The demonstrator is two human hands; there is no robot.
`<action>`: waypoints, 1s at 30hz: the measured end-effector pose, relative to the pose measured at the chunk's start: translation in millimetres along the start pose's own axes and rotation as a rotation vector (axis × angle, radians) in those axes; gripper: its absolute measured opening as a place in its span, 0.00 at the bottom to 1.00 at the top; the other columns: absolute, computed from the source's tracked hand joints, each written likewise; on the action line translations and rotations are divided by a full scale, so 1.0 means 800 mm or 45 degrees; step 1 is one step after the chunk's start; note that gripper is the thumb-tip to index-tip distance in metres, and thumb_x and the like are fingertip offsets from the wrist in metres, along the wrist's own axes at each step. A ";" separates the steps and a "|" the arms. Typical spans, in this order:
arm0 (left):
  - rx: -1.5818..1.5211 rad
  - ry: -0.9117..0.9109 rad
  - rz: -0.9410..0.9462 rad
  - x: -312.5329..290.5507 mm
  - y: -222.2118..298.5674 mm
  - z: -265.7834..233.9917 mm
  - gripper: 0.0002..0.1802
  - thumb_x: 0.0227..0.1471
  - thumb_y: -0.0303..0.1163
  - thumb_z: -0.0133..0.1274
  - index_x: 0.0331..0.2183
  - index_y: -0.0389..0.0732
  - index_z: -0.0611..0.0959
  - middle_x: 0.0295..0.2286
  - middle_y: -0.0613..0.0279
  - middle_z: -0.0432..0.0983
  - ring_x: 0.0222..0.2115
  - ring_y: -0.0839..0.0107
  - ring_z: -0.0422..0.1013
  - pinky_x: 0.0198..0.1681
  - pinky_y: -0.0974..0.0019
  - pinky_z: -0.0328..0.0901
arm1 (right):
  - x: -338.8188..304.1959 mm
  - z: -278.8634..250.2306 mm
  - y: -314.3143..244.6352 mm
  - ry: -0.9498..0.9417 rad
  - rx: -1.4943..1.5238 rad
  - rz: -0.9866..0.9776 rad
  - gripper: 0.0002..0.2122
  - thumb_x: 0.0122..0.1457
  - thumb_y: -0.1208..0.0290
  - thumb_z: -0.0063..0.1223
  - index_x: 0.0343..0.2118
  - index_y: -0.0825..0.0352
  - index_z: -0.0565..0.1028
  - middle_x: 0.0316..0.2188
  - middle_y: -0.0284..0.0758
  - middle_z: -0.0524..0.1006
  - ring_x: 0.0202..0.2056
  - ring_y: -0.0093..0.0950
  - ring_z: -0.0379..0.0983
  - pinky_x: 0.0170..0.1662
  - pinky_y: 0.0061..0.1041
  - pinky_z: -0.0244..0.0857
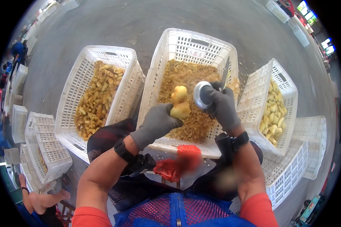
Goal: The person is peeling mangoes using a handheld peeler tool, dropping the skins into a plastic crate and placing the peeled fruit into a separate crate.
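Observation:
My left hand (pixel 155 123), in a grey glove, grips a knobbly piece of ginger (pixel 180 102) with pale yellow, largely bare flesh. Right of it, my gloved right hand (pixel 224 108) is closed round a knife, whose narrow blade (pixel 226 72) points up and away. A round silver-grey, cup-like piece (pixel 201 94) also shows at the fingers of this hand; its kind I cannot make out. Both hands are above a white plastic crate (pixel 151 81), apart from each other. Brown-yellow peelings (pixel 191 77) lie deep in that crate.
On the left, a white crate (pixel 70 90) holds brownish ginger (pixel 98 96). Another crate (pixel 254 90) at right contains paler, peeled ginger (pixel 272 113). Red netting (pixel 168 170) lies between my knees. More crates (pixel 47 143) stand far left, near another person's arm (pixel 45 198).

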State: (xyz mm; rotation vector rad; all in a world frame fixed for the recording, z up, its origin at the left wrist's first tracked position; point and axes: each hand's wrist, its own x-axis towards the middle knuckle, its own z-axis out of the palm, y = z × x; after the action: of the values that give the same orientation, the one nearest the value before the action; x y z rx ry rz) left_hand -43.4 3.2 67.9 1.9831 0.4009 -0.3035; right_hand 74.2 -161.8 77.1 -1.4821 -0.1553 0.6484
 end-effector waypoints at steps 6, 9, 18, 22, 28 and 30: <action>-0.297 -0.101 -0.135 0.008 -0.018 0.010 0.16 0.35 0.30 0.61 0.30 0.33 0.79 0.20 0.61 0.75 0.22 0.76 0.71 0.27 0.71 0.64 | 0.003 -0.008 0.040 0.238 -0.849 -0.468 0.10 0.50 0.70 0.54 0.32 0.71 0.74 0.20 0.34 0.74 0.18 0.25 0.71 0.21 0.28 0.64; -0.491 -0.069 -0.164 0.003 -0.022 0.003 0.15 0.35 0.29 0.60 0.30 0.33 0.79 0.19 0.66 0.72 0.20 0.80 0.67 0.23 0.75 0.62 | 0.017 -0.026 0.026 0.481 -0.777 -0.470 0.08 0.50 0.72 0.53 0.30 0.71 0.74 0.20 0.38 0.76 0.20 0.26 0.73 0.23 0.28 0.65; -0.427 -0.146 -0.319 0.008 -0.026 0.011 0.16 0.35 0.27 0.60 0.31 0.34 0.80 0.20 0.66 0.73 0.19 0.80 0.66 0.22 0.73 0.61 | 0.020 -0.015 0.060 0.328 -1.107 -0.652 0.09 0.48 0.69 0.55 0.31 0.68 0.74 0.19 0.43 0.76 0.21 0.36 0.74 0.25 0.33 0.64; -0.390 -0.111 -0.275 0.011 -0.035 0.010 0.16 0.34 0.27 0.61 0.32 0.35 0.80 0.21 0.65 0.73 0.20 0.79 0.67 0.23 0.73 0.62 | 0.014 -0.014 0.028 0.331 -0.497 -0.257 0.10 0.49 0.68 0.55 0.29 0.70 0.75 0.17 0.41 0.74 0.18 0.31 0.72 0.24 0.30 0.65; -0.330 -0.157 -0.206 0.006 -0.028 0.009 0.16 0.35 0.28 0.60 0.32 0.34 0.80 0.21 0.64 0.75 0.21 0.78 0.69 0.25 0.73 0.63 | 0.000 0.005 0.026 -0.107 -0.523 -0.050 0.07 0.51 0.71 0.53 0.29 0.70 0.75 0.21 0.35 0.75 0.20 0.21 0.71 0.20 0.20 0.64; -0.296 -0.157 -0.152 0.004 -0.036 0.005 0.17 0.35 0.29 0.60 0.32 0.33 0.80 0.22 0.62 0.75 0.22 0.76 0.70 0.26 0.71 0.64 | 0.018 -0.013 0.026 0.176 -0.444 -0.060 0.07 0.51 0.72 0.51 0.30 0.70 0.74 0.21 0.34 0.74 0.16 0.19 0.68 0.15 0.16 0.60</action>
State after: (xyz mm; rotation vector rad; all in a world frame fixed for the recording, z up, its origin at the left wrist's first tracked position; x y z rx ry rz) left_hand -52.6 11.3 41.4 1.7077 0.4556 -0.4329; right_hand 84.5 -165.1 51.7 -1.8476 -0.2028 0.4945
